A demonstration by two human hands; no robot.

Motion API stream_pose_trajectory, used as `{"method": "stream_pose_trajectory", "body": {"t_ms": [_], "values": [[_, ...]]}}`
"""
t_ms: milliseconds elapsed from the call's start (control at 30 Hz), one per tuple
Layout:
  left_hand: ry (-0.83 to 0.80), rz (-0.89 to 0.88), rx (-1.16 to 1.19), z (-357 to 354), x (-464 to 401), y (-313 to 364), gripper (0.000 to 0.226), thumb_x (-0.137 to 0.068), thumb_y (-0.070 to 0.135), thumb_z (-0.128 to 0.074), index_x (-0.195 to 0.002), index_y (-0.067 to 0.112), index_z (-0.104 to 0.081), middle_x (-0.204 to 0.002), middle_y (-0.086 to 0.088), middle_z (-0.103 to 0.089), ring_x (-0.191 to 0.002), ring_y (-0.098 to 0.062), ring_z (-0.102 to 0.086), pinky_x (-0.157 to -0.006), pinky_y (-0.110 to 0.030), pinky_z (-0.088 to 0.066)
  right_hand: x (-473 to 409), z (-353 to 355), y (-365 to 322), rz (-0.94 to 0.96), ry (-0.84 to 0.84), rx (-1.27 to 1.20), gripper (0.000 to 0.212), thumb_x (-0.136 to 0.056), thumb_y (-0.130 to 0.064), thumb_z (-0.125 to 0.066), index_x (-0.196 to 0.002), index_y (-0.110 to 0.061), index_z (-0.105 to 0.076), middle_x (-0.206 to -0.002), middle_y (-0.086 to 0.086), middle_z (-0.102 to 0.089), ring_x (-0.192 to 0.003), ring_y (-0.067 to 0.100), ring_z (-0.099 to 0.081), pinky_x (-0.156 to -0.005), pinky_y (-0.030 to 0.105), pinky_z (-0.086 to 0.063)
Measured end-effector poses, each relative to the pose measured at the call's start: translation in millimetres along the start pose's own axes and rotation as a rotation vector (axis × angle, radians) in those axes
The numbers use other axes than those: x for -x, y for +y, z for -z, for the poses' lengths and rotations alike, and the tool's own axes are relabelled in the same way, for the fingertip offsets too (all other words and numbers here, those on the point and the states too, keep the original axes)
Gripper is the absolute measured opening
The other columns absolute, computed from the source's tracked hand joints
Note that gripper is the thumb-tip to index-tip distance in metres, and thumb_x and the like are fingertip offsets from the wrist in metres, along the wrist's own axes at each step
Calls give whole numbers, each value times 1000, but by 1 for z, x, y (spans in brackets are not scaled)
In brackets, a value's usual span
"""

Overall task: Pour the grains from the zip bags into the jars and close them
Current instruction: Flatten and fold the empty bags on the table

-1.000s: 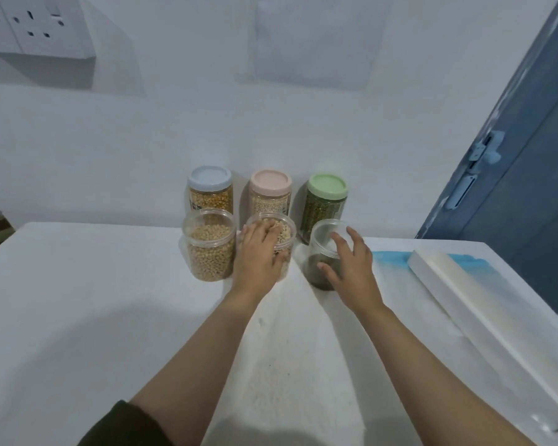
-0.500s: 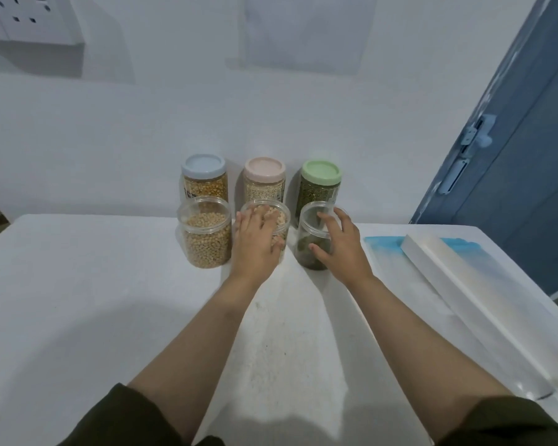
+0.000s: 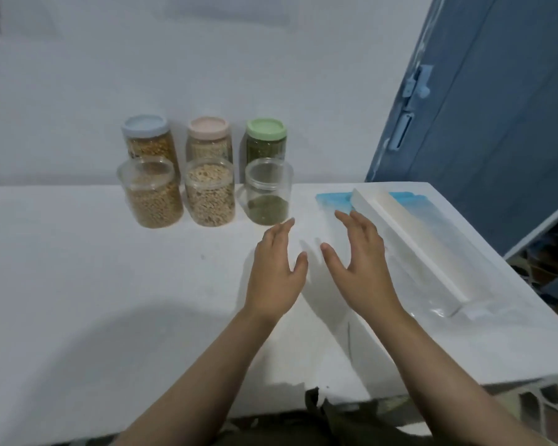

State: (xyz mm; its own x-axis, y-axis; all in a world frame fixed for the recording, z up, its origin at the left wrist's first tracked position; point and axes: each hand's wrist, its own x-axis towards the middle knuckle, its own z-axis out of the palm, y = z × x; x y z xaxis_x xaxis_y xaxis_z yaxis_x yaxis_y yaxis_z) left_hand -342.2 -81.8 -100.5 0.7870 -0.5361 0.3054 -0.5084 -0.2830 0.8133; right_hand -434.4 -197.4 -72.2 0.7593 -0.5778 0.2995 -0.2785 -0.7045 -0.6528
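A white table [image 3: 78, 284] stands by a white wall. Three open jars [image 3: 211, 191] of grains sit in a row, with three lidded jars [image 3: 208, 136] just behind. The left hand [image 3: 276, 272] and right hand [image 3: 360, 265] hover nearby, fingers straight, holding nothing.

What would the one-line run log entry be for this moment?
hands: left open, right open, both holding nothing | front jars: three, lidless | back jars: three, lidded | stage: closing not done
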Motion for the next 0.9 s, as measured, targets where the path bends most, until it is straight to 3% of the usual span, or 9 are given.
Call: {"method": "stream_pose_trajectory", "body": {"t_ms": [167, 300, 400, 500, 600, 733, 800, 900], "values": [[-17, 257, -43, -66, 25, 41, 65, -98, 40, -53, -154, 27, -21, -153, 2, -39, -139, -19, -35, -115, -38, -32, 6, 70, 49, -9, -168, 180, 61, -99, -45, -50, -153, -39, -23, -164, -8, -12, -150, 14, -7, -118, 34, -20], [-121, 439, -11, -104, 25, 63, 79, -94, 59, -46, -156, 29, -7, -155, -4, -36, -141, -30, -34, -114, -49, -34, -12, 107, 93, -87, -267, 466, 69, -99, -52, -49, -156, -38, -13, -166, 2, -8, -152, 31, -2, -122, 47, -9], [-179, 511, -41, -122, 25, 79, 80, -94, 60, -45, -156, 26, -8, -153, -7, -39, -142, -34, -29, -114, -47, -28, -17, 121, 122, -217, -421, 606, 77, -96, -61, -46, -156, -40, -3, -166, 6, -1, -150, 42, 1, -120, 56, 1], [-198, 522, -93, -133, 24, 89, 77, -95, 53, -50, -156, 23, -12, -154, -8, -35, -141, -33, -30, -116, -45, -23, -12, 122, 141, -257, -495, 529, 75, -95, -64, -43, -156, -43, -4, -166, 3, 0, -148, 43, -12, -119, 55, -10], [-170, 492, 30, -141, 24, 93, 73, -94, 44, -58, -154, 29, -19, -153, -3, -32, -138, -26, -37, -116, -45, -30, -1, 119, 155, -222, -429, 414, 70, -98, -59, -42, -156, -41, -8, -166, 3, -1, -141, 38, -27, -113, 48, -28], [-96, 602, 209, -146, 20, 96, 78, -87, 32, -70, -151, 31, -25, -149, -4, -27, -130, -26, -43, -109, -43, -41, 6, 117, 165, -217, -275, 314, 67, -99, -51, -45, -157, -34, -14, -164, 5, -6, -141, 33, -31, -111, 45, -31], [-83, 654, 312, -147, 17, 96, 81, -85, 28, -72, -150, 34, -25, -144, -7, -36, -124, -27, -50, -104, -44, -47, 7, 116, 169, -228, -237, 279, 68, -99, -50, -46, -157, -32, -14, -164, 5, -7, -141, 32, -32, -111, 45, -31], [-149, 621, 348, -149, 15, 101, 73, -90, 22, -67, -149, 37, -26, -126, 1, -45, -110, -19, -54, -90, -30, -48, 7, 117, 173, -226, -211, 255, 69, -99, -50, -46, -157, -32, -13, -164, 5, -9, -140, 32, -33, -110, 46, -32]]}}
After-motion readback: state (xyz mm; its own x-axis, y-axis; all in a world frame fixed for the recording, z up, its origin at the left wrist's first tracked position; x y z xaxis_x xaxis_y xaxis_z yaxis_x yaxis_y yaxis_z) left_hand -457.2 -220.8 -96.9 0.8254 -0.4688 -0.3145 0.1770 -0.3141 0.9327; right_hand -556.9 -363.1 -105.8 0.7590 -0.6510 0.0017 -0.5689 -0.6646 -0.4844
